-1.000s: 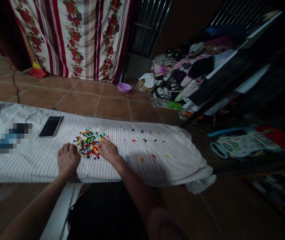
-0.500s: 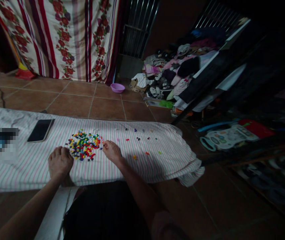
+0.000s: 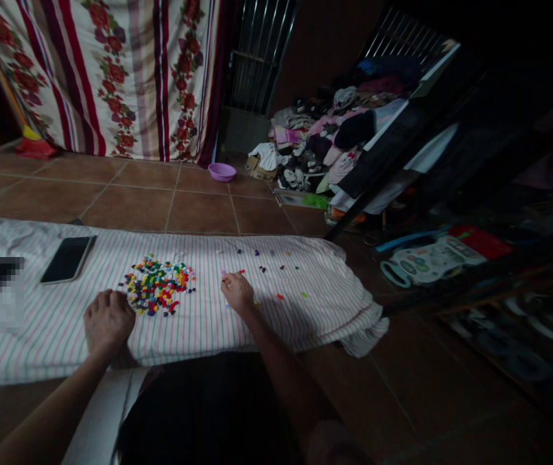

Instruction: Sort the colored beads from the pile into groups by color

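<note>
One loose pile of small multicoloured pieces (image 3: 157, 284) was spread on the striped-cloth surface (image 3: 339, 303), somewhat closer to the back edge than the front. Left hand (image 3: 109, 323) was set by the front edge, just beside the pile's left side; fingers were curled, and whether anything was held could not be told. Right hand (image 3: 238, 292) was held clear of the pile, on the side toward the right edge; thumb and fingertips were drawn together, but whether a piece was pinched could not be told. Pink piece (image 3: 223, 272) was seen just beyond those fingertips. Toward the right edge, pieces were spaced out in rows: orange-red piece (image 3: 280, 297) and lime piece (image 3: 304, 294) nearest the front edge, black pieces (image 3: 263, 268) in the middle, purple piece (image 3: 257, 252) near the back edge. Phone (image 3: 68, 259) was placed near the back edge, left of the pile.
</note>
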A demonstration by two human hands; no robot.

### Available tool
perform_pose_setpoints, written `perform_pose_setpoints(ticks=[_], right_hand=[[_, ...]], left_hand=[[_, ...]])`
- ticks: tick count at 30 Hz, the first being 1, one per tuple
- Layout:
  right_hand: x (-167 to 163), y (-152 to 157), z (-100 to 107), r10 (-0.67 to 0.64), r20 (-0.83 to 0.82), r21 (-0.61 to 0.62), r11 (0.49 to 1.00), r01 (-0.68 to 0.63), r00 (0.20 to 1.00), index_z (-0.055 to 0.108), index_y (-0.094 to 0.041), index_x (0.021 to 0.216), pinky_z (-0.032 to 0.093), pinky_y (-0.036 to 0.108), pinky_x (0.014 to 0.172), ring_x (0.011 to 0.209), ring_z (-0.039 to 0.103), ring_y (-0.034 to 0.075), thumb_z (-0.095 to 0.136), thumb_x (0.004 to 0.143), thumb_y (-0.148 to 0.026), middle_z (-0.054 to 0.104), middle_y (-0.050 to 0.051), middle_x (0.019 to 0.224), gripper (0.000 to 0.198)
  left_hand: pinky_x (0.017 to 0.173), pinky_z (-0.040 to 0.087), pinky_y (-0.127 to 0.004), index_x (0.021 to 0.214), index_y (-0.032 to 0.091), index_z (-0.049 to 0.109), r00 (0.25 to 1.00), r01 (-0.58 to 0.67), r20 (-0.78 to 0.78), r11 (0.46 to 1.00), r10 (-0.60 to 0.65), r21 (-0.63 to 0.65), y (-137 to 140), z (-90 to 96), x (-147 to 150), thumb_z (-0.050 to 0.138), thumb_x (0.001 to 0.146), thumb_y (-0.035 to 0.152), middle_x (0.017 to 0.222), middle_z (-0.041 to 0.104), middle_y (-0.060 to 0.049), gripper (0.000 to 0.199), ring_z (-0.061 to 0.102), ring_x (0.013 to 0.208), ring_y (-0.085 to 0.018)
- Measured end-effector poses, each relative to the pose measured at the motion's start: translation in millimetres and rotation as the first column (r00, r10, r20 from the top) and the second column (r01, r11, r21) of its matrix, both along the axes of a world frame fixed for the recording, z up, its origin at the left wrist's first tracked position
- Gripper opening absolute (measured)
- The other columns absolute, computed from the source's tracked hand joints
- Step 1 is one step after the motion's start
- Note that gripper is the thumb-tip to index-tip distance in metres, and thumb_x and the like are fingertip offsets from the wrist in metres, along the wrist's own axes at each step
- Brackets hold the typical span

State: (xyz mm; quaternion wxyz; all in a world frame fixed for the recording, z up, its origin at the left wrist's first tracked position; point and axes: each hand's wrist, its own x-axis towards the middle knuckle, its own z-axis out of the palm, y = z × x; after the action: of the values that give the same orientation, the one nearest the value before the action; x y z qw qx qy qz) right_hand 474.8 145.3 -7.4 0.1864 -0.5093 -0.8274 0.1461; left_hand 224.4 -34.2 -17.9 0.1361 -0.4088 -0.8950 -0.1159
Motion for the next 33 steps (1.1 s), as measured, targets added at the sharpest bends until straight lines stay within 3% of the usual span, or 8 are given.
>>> perform_pose_setpoints(ticks=[10,18,25,29,33], right_hand=[[50,34,-20,-0.088,-0.037,0.097,0.991,0.091,0.995,0.071,-0.021,0.098,0.044,0.024,0.079,0.085,0.060,0.016,0.053,0.084,-0.014,0.068,0.004,0.096,0.024],[87,66,-30,-0.193,-0.079,0.187,0.961,0.205,0.978,0.070,-0.018,0.091,0.042,0.031,0.091,0.100,0.055,0.020,0.053,0.079,-0.008,0.063,0.010,0.111,0.023],[97,82,-37,-0.178,-0.127,0.188,0.962,0.200,0.976,0.067,-0.019,0.087,0.044,0.033,0.090,0.096,0.057,0.021,0.053,0.076,-0.006,0.065,0.008,0.097,0.022],[97,89,-35,-0.180,-0.075,0.162,0.968,0.190,0.981,0.066,-0.019,0.096,0.044,0.032,0.089,0.095,0.058,0.021,0.053,0.077,-0.006,0.066,0.007,0.095,0.027],[96,94,-28,-0.133,0.044,0.115,0.985,0.127,0.990,0.066,-0.018,0.114,0.041,0.030,0.095,0.104,0.057,0.020,0.055,0.080,-0.006,0.066,0.010,0.110,0.038]], left_hand=[[0.089,0.039,-0.039,0.103,0.014,0.059,0.999,0.004,0.032,1.000,-0.004,-0.004,1,5.0,1,0.033,0.093,0.028,0.111,0.061,-0.014,0.031,0.056,0.106,-0.028],[0.088,0.039,-0.039,0.102,0.016,0.057,1.000,0.002,0.013,1.000,-0.002,-0.001,1,0.6,-1,0.034,0.093,0.028,0.110,0.061,-0.013,0.028,0.057,0.104,-0.027],[0.088,0.038,-0.038,0.102,0.016,0.057,1.000,0.001,0.007,1.000,-0.001,-0.024,1,1.5,0,0.032,0.093,0.028,0.109,0.061,-0.013,0.029,0.056,0.105,-0.027],[0.088,0.039,-0.038,0.103,0.016,0.057,1.000,0.004,-0.005,1.000,-0.004,-0.022,1,-0.2,-1,0.033,0.093,0.029,0.110,0.060,-0.013,0.030,0.056,0.106,-0.028],[0.088,0.038,-0.038,0.104,0.016,0.057,1.000,-0.002,-0.007,1.000,0.002,-0.023,2,-2.6,-2,0.031,0.094,0.030,0.111,0.060,-0.013,0.031,0.056,0.106,-0.028]])
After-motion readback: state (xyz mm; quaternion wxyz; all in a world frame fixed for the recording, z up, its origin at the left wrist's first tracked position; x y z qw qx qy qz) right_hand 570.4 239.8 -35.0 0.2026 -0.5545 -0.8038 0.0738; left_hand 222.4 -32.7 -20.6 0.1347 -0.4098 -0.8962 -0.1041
